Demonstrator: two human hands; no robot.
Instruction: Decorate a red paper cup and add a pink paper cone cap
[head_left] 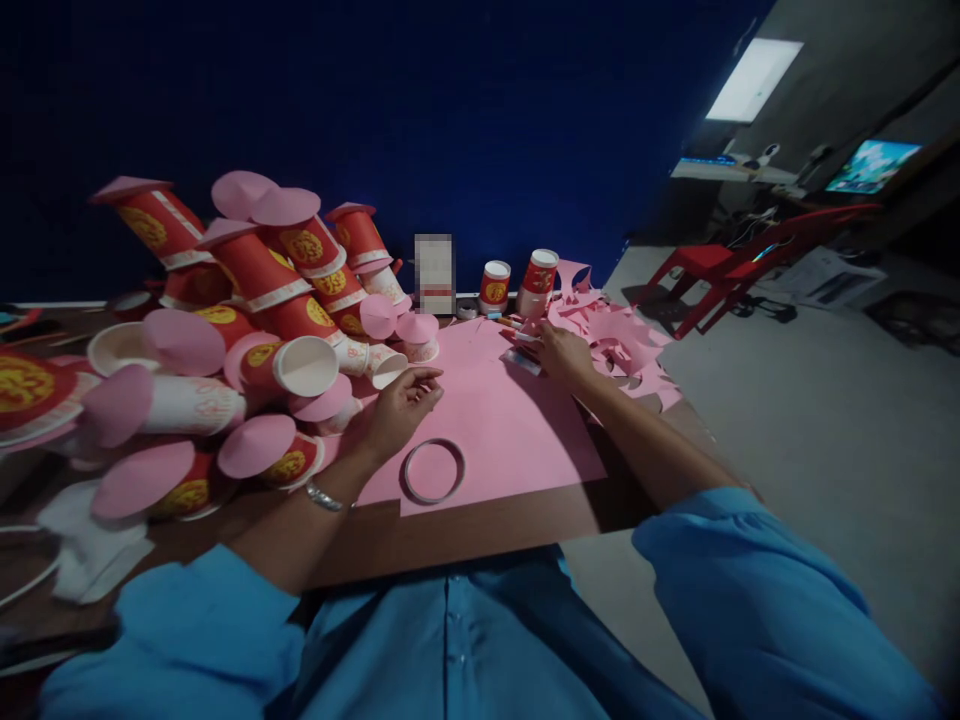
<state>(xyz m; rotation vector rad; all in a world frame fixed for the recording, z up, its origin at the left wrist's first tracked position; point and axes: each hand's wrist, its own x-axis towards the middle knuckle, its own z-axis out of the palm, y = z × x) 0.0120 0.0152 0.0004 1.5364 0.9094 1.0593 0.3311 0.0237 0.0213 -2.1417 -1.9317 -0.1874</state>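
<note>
My left hand (403, 408) hovers over the left part of a pink paper sheet (517, 430), its fingers loosely bent and apart, holding nothing. A thin round ring (435, 470) lies flat on the sheet below it. At the sheet's back right corner, my right hand (566, 356) has its fingers closed at the end of a slim white pen (526, 337); the grip is partly hidden. Close to these fingers lie a small clear-looking packet (523, 361) and other pens (504, 320). A white paper cup (390, 370) is just behind my left hand.
Red and white paper cups with pink cone tops (259, 446) are heaped on the left. Two red cups (495, 288) stand upside down at the back. Cut pink scraps (619, 340) cover the right side. A blue wall (375, 130) rises behind; a red chair (720, 265) stands right.
</note>
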